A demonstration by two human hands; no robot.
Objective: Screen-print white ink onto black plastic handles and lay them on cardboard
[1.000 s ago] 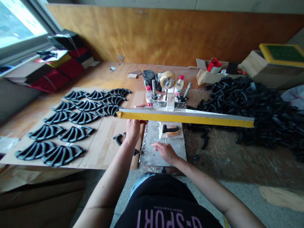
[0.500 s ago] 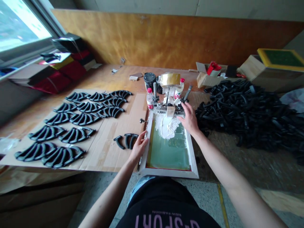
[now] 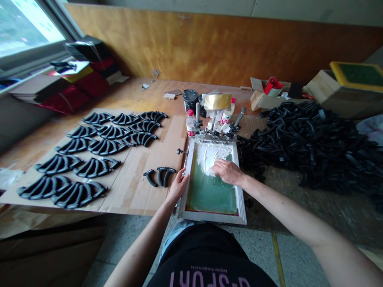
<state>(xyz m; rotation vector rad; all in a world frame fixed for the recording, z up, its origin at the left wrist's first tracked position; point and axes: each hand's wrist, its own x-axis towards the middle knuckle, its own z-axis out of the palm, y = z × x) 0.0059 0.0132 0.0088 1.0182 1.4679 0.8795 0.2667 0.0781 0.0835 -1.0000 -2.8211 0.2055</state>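
A screen printing frame (image 3: 241, 215) with green mesh lies in front of me, and white ink (image 3: 206, 156) is smeared over its far part. My left hand (image 3: 178, 183) grips the frame's left rim. My right hand (image 3: 228, 171) is over the mesh at the near edge of the ink, fingers closed. The small tan squeegee that leaned at the clamp is gone from there and seems to be in this hand, mostly hidden by the fingers. Just left of my left hand, several curved black pieces (image 3: 163, 176) lie on the cardboard (image 3: 131, 191).
Black curved parts in fanned rows (image 3: 107, 146) cover the cardboard's left. A large heap of black parts (image 3: 311, 139) fills the right side. Behind the frame stand metal clamps (image 3: 214, 134), a red-capped bottle (image 3: 190, 123), a dark tub (image 3: 190, 99) and a tape roll (image 3: 217, 101).
My right hand has moved from the clamp down and left over the mesh, its fingers closing. The tan squeegee has left its place at the clamp. My left hand stays at the left rim.
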